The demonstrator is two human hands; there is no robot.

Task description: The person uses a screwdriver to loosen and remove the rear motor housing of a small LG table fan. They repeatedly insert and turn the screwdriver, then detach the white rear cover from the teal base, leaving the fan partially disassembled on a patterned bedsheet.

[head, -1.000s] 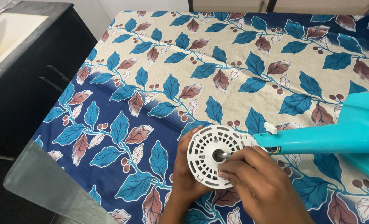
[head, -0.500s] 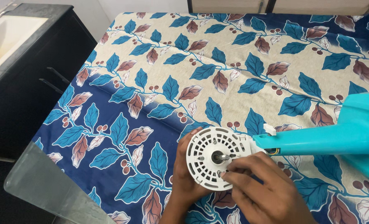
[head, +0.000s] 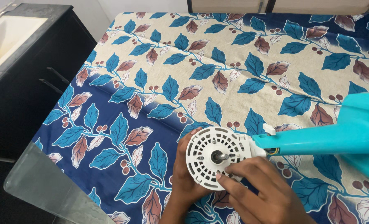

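Observation:
A white round fan motor housing with slotted vents and a metal shaft at its middle lies on the leaf-patterned cloth. It joins a turquoise plastic fan stand that reaches to the right edge. My left hand cups the housing from below and behind. My right hand rests on the housing's lower right face, fingertips touching the vents near the shaft. Whether the fingers pinch a small part is hidden.
A cloth with blue and brown leaves covers the table. A glass table corner juts out at the lower left. A black cabinet with a pale sink top stands at the left.
My right hand's fingers have shifted slightly on the housing face near the shaft. The housing and stand stay where they were.

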